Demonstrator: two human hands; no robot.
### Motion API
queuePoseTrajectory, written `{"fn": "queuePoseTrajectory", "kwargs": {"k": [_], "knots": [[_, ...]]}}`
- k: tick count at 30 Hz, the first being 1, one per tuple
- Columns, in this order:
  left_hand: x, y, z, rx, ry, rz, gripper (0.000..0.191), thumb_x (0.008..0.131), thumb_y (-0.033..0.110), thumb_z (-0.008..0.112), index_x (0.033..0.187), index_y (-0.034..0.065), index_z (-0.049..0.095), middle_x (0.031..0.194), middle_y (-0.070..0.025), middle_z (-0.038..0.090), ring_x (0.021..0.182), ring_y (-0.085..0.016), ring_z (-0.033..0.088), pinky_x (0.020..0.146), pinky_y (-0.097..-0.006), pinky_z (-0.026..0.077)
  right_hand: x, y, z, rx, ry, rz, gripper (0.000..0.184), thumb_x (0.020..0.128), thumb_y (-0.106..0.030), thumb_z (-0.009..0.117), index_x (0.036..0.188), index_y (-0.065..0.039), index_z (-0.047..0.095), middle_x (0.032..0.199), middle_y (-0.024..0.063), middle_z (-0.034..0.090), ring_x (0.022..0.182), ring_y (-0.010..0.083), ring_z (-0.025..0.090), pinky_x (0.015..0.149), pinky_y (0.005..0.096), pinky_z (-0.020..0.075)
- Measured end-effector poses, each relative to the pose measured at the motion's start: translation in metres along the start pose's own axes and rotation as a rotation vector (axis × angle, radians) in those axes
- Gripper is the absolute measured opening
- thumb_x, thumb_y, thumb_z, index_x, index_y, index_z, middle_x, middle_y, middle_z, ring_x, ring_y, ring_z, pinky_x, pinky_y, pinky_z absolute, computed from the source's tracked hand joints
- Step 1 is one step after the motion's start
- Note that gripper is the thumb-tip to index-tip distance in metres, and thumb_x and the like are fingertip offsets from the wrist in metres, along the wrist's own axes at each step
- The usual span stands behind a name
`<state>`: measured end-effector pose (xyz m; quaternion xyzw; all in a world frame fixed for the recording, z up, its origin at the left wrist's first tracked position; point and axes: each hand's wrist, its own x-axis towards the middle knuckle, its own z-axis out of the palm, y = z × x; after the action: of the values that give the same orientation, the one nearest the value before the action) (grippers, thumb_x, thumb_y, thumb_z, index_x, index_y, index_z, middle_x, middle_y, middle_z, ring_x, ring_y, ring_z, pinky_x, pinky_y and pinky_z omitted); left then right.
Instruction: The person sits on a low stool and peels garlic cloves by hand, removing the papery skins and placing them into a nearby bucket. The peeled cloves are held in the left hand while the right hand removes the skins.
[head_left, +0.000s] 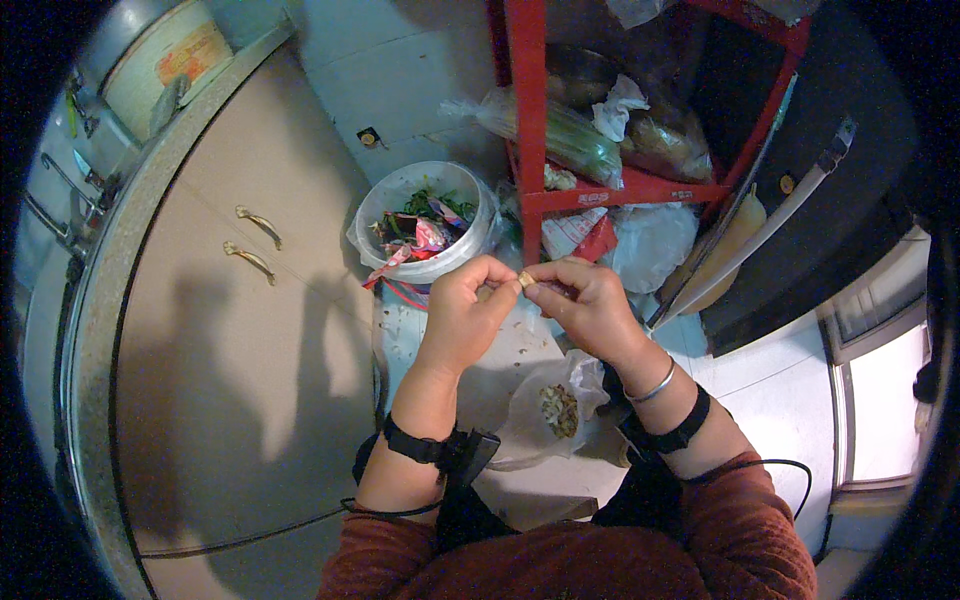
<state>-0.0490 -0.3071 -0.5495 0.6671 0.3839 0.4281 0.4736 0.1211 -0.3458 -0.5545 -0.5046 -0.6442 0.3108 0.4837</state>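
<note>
Between the fingertips of both hands is a small pale-yellow piece of food (526, 280), too small to name exactly. My left hand (471, 306) pinches it from one side with thumb and forefinger. My right hand (583, 298) holds the other side the same way. Just beyond my left hand stands a white plastic bucket (463, 256) lined with a bag, with green leafy scraps (427, 199) and crumpled wrappers (429, 237) inside. Below my hands, between my knees, an open clear plastic bag (521, 420) holds many small pale and brown pieces (559, 412).
A red metal rack (531, 135) with bagged vegetables (574, 141) rises ahead. Beige cabinet doors (247, 360) with two brass handles (259, 226) stand at left under a stone counter edge (127, 217). Small debris dots the tiled floor (517, 337). Cables trail from my wrist straps.
</note>
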Motion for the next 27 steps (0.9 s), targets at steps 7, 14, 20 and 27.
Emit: {"fn": "queuePoseTrajectory", "kwargs": {"k": [7, 14, 20, 27], "knots": [[0.003, -0.001, 0.005, -0.075, -0.008, -0.013, 0.007, 0.080, 0.005, 0.062, 0.077, 0.0007, 0.058, 0.074, 0.0009, 0.058, 0.073, -0.006, 0.051, 0.069, -0.0228, 0.042, -0.004, 0.000, -0.001, -0.015, 0.030, -0.040, 0.019, 0.084, -0.015, 0.069, 0.097, -0.001, 0.068, 0.075, 0.0094, 0.060, 0.065, 0.0147, 0.056, 0.059, 0.0293, 0.0468], [0.001, -0.005, 0.015, -0.090, 0.057, -0.041, 0.007, 0.079, 0.006, 0.061, 0.077, 0.0011, 0.058, 0.073, 0.0018, 0.056, 0.074, -0.006, 0.049, 0.069, -0.0222, 0.041, -0.003, 0.002, 0.001, 0.431, 0.021, 0.206, 0.023, 0.088, -0.015, 0.066, 0.106, -0.001, 0.065, 0.082, 0.0007, 0.061, 0.072, 0.0081, 0.057, 0.061, 0.0224, 0.0470], [-0.001, -0.001, 0.019, -0.235, 0.062, -0.105, 0.004, 0.081, 0.006, 0.060, 0.079, 0.0024, 0.060, 0.070, 0.0014, 0.054, 0.066, -0.004, 0.045, 0.059, -0.0205, 0.036, 0.002, 0.008, -0.006, 0.927, 0.070, 0.464, 0.025, 0.093, -0.020, 0.058, 0.111, -0.003, 0.062, 0.085, -0.0003, 0.061, 0.077, 0.0063, 0.056, 0.062, 0.0183, 0.0455], [0.001, 0.003, 0.012, -0.510, 0.082, -0.215, 0.007, 0.084, 0.011, 0.062, 0.084, 0.0037, 0.063, 0.069, 0.0010, 0.055, 0.051, -0.002, 0.039, 0.045, -0.0181, 0.026, 0.000, 0.007, -0.008, 0.926, -0.053, 0.440, 0.029, 0.094, -0.019, 0.055, 0.117, -0.002, 0.061, 0.085, -0.0016, 0.059, 0.074, 0.0069, 0.056, 0.065, 0.0209, 0.0478]]}}
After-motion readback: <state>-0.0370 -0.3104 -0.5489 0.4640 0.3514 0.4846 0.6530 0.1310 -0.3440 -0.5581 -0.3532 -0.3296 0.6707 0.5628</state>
